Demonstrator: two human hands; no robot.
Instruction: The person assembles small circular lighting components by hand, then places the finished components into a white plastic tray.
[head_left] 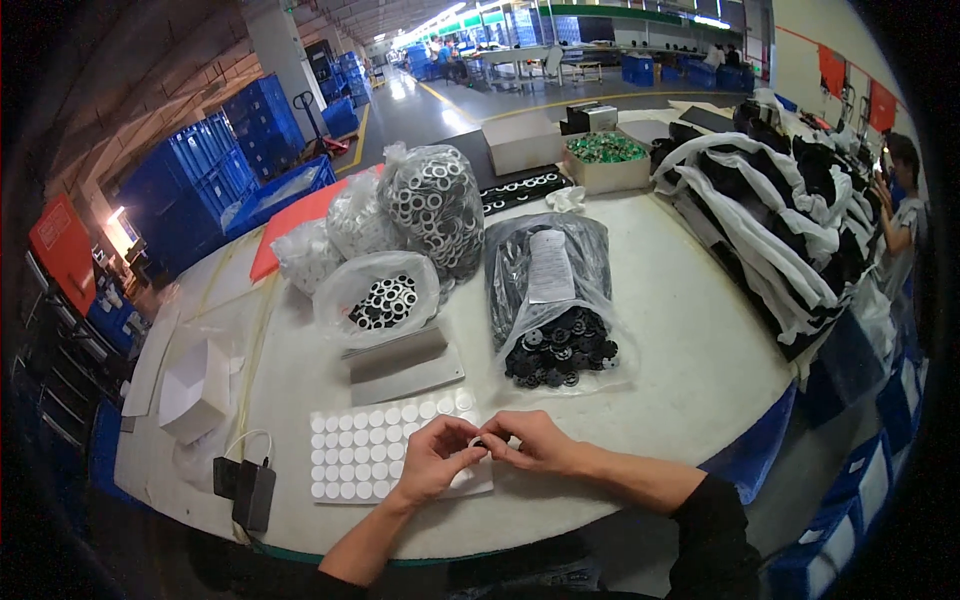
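My left hand (438,462) and my right hand (535,445) meet above the near edge of the table. Between their pinched fingertips is a small dark round part (479,444), mostly covered by the fingers. Under and beside my left hand lies a flat white sheet (318,497) with rows of round white discs (362,455). Beyond my right hand, an opened clear bag spills black toothed discs (562,350). An open bag of black-and-white rings (386,302) stands farther left, behind a bent grey-white plate (405,372).
Full bags of rings (432,200) stand at the back left. A box of green parts (606,165) sits at the far side. Black and white fabric pieces (755,215) pile up at right. A black power adapter (254,497) and white box (196,392) lie left. Another person (903,200) stands far right.
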